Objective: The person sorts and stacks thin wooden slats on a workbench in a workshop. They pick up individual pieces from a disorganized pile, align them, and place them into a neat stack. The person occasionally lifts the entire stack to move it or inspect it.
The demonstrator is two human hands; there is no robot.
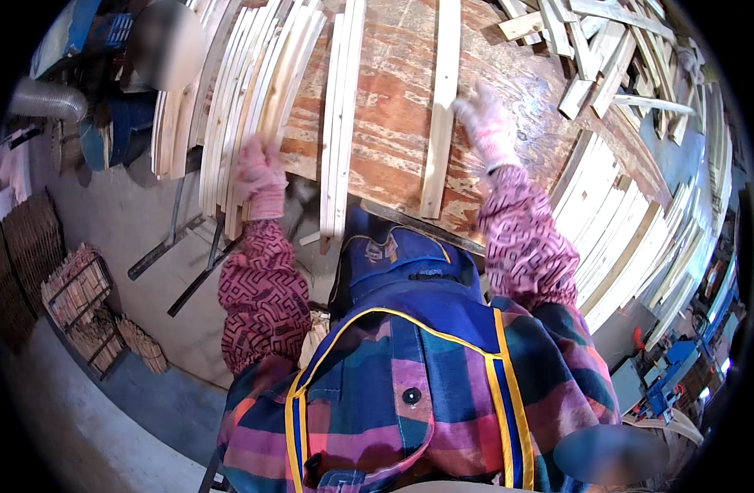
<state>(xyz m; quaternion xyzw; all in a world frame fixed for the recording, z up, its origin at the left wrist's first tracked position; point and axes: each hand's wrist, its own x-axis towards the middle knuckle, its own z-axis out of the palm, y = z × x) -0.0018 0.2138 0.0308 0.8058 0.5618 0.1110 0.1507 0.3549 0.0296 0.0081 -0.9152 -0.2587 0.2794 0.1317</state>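
On my table (396,115), strips (244,82) lie together, maybe for neatness;
my right hand (486,127) wide by a board (442,103); left hand (262,177), I can't tell.

single wood strip (445,74): pale, long, narrow, lying flat on worn board (393,107), near end short of board edge. strip row (247,86): pale, side by side, near ends uneven.

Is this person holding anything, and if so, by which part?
The right hand looks open and empty beside the lone wooden strip. The left hand is at the near ends of the strips on the left; whether it grips any cannot be told.
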